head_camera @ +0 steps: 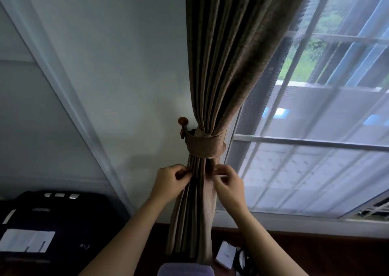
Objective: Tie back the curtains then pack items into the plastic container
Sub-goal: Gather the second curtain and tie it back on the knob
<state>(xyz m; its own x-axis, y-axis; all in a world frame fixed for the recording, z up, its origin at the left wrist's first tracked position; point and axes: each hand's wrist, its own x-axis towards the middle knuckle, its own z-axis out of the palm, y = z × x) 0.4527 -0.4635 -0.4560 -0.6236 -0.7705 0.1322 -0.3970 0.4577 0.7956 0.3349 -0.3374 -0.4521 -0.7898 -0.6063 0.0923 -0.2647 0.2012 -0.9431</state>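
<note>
The fingers (185, 175) of the left hand (171, 180) are pinching the leftmost pleats of the brown curtain (227, 65). The fingers (219, 170) of the right hand (228, 184) are curling round a fold on its right edge. Both hands are gripping cloth just below the fabric tieback (207, 147). That band is circling the gathered curtain and hooking onto the wooden knob (182, 121) on the wall (126, 75) to its left. The curtain's long axis is running straight up and down between the hands, so neither hand is nearer. Bare wall is giving room on the left, while the sheer-covered window (315, 160) is crowding the right. The plastic container is not showing anywhere, so packing looks not yet begun.
</note>
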